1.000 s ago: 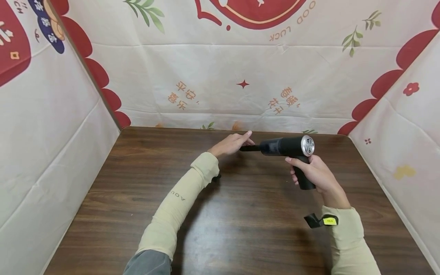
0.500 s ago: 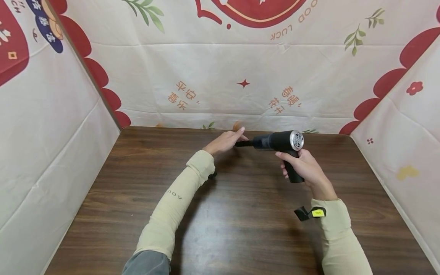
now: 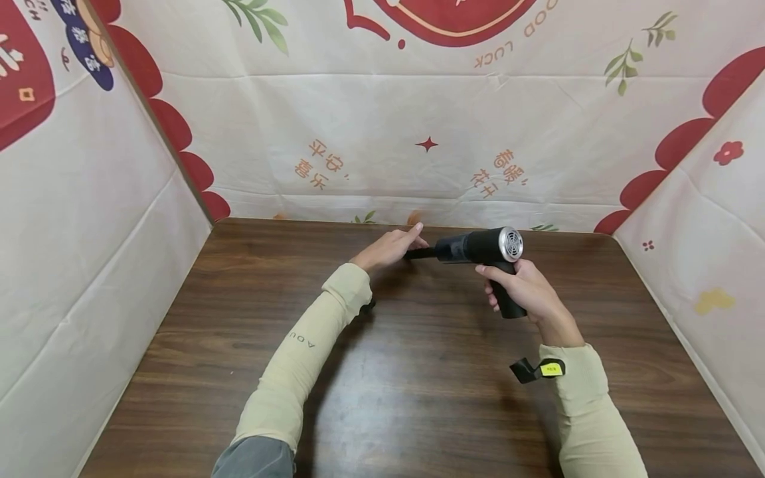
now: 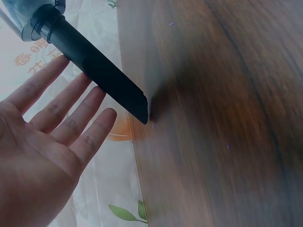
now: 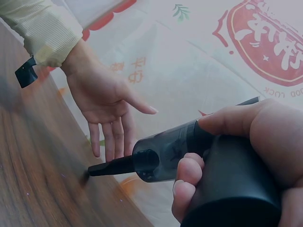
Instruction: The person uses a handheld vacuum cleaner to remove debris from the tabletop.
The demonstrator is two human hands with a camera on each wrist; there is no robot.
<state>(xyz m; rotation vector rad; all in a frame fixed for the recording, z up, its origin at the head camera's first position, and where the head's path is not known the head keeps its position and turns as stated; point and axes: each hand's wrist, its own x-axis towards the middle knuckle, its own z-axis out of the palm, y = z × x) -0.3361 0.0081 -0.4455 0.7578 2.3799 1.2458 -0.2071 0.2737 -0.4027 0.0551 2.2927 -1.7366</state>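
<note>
A black handheld vacuum cleaner (image 3: 472,247) with a silver vented end is gripped by its handle in my right hand (image 3: 526,289). Its flat slanted nozzle (image 4: 99,71) points down to the left, the tip close to the wooden tabletop near the back edge. My left hand (image 3: 388,249) is spread with straight fingers beside the nozzle; in the left wrist view the fingertips (image 4: 97,94) lie along it, seemingly touching. The right wrist view shows the clear dust cup (image 5: 165,151) and my right fingers curled round the handle (image 5: 232,184).
Tiny specks (image 4: 228,146) dot the brown wooden table (image 3: 382,398). White printed cloth (image 3: 370,106) rises behind the back edge and along both sides. Black straps with small devices, one bearing a yellow label (image 3: 551,369), are worn at the wrists.
Both hands and the vacuum cleaner have shifted left since a second ago, the right hand more and slightly up as well. Over the last half second they move little. The grip is unchanged.
</note>
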